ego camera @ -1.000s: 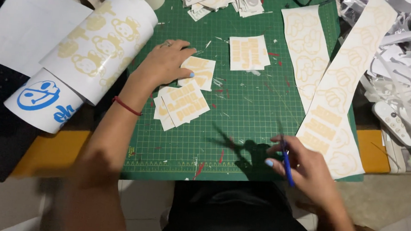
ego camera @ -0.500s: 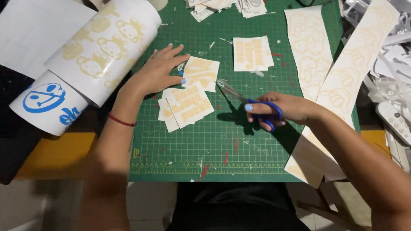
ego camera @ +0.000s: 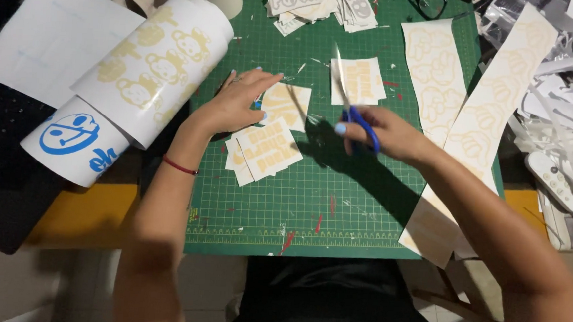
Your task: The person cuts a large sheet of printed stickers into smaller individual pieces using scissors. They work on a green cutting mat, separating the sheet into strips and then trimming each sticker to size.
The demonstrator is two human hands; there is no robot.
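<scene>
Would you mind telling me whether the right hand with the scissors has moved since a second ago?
Yes. The right hand with the blue-handled scissors has moved up the green cutting mat, from its near edge toward the square sticker sheet.

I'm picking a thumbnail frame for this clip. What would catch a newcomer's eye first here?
Probably the right hand holding blue-handled scissors blades-up over the middle of the green cutting mat. Beside it, the left hand lies flat on a cream sticker sheet above a small stack of cut stickers. At far left lies a big vinyl roll printed with cream cartoon figures.
</scene>
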